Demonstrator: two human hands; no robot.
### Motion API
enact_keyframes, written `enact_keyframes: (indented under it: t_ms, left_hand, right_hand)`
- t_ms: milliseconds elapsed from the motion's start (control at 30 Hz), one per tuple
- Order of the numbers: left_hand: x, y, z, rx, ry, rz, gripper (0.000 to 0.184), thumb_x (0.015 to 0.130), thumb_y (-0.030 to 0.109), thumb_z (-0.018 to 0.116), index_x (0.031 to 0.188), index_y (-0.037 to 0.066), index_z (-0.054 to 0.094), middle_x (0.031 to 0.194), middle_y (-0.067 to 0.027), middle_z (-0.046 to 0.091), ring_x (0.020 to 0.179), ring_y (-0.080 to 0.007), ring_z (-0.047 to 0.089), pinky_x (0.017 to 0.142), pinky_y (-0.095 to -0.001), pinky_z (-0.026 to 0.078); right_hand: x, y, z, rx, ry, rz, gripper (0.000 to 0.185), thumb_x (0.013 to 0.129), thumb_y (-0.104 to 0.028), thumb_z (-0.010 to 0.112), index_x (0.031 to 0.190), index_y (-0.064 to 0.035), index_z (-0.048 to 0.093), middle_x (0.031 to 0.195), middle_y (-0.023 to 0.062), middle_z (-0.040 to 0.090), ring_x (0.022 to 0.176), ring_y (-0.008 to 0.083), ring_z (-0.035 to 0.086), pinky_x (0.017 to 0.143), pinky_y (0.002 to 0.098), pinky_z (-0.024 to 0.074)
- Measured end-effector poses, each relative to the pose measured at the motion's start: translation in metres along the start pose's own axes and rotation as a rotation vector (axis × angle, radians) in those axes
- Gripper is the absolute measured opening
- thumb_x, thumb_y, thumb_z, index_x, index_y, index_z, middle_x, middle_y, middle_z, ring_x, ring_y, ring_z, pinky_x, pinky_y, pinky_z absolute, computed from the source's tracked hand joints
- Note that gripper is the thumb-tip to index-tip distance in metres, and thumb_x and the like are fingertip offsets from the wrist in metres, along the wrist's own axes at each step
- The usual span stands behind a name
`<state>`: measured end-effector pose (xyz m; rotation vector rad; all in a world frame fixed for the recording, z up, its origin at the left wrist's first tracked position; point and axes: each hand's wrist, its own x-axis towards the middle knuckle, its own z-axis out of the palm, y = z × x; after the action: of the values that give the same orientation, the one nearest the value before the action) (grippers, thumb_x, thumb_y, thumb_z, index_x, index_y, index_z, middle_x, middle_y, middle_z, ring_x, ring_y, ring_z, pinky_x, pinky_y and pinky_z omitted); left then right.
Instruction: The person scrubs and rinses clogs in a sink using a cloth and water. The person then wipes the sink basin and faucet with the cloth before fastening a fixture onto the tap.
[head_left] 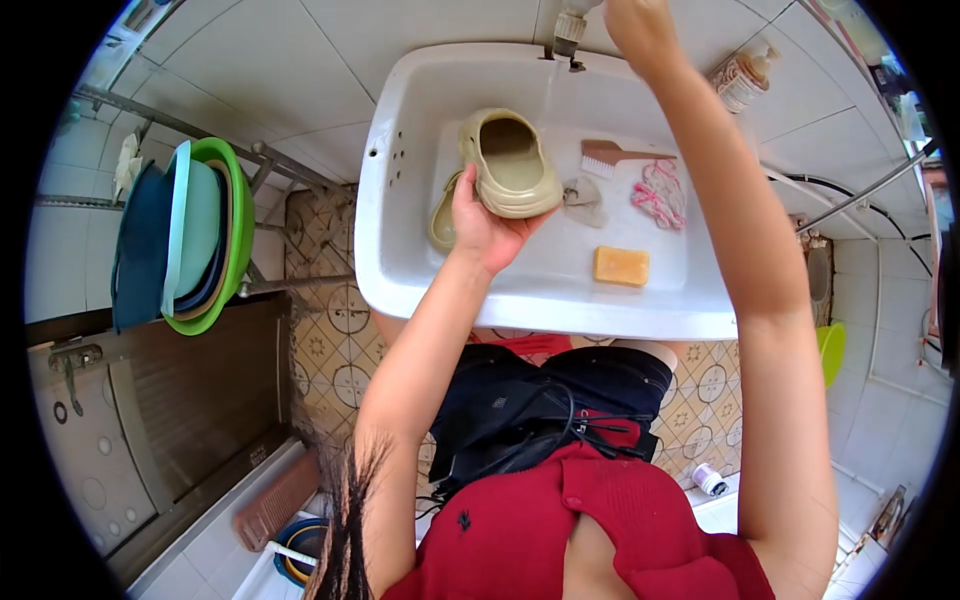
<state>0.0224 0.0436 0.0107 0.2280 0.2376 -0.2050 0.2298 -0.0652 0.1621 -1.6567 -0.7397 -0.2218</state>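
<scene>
- The left hand [488,232] holds a beige clog [516,193].
- The right hand [640,38] is at one o'clock of the sink [550,310], near the faucet [569,30].
- Inside it, second clog [442,222] at nine, brush [603,154] at two, soap bar [621,266] between four and five.

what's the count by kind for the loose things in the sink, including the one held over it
Clogs: 2, one in the left hand, one in the sink
Brush: 1
Yellow bar: 1
Crumpled cloth-like pieces: 2, one pink-and-white, one greyish
Total: 6
</scene>
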Motion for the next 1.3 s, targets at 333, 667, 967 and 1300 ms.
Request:
enact_keyframes:
  t_ms: [333,667,967,1300]
  left_hand:
    - [0.009,0.000,-0.002,-0.074,0.034,-0.028,0.054,0.092,0.044,0.042,0.131,0.006,0.041,0.130,-0.0156,0.046,0.118,-0.0319,0.047,0.101,-0.0477,0.040]
    - [0.011,-0.004,-0.004,0.080,0.186,0.000,0.052,0.088,0.020,0.052,0.132,0.000,0.035,0.134,-0.0198,0.042,0.124,-0.0366,0.042,0.106,-0.0529,0.035]
    - [0.014,-0.003,-0.007,0.075,0.234,-0.028,0.041,0.082,0.012,0.055,0.120,0.000,0.044,0.122,-0.0140,0.051,0.115,-0.0286,0.051,0.100,-0.0455,0.043]
    - [-0.010,-0.007,0.002,0.142,0.311,-0.071,0.049,0.083,0.010,0.051,0.128,-0.002,0.036,0.129,-0.0192,0.046,0.120,-0.0330,0.047,0.103,-0.0484,0.041]
  right_hand:
    - [-0.215,0.177,-0.109,-1.056,-0.469,0.348,0.039,0.079,-0.011,0.061,0.115,-0.0007,0.052,0.115,0.0213,0.056,0.105,0.0353,0.055,0.087,0.0418,0.0453]
    - [-0.226,0.098,-0.051,-0.646,-0.693,0.365,0.039,0.073,-0.002,0.062,0.112,-0.0070,0.057,0.108,0.0139,0.058,0.103,0.0335,0.055,0.087,0.0407,0.0464]
    - [-0.223,0.139,-0.043,-0.541,-0.632,0.525,0.026,0.077,-0.009,0.064,0.102,-0.0002,0.062,0.084,0.0145,0.063,0.080,0.0303,0.061,0.073,0.0382,0.0477]
    - [-0.218,0.095,-0.075,-0.684,-0.582,0.623,0.026,0.078,-0.014,0.065,0.100,-0.0002,0.065,0.085,0.0148,0.065,0.081,0.0251,0.062,0.073,0.0343,0.0478]
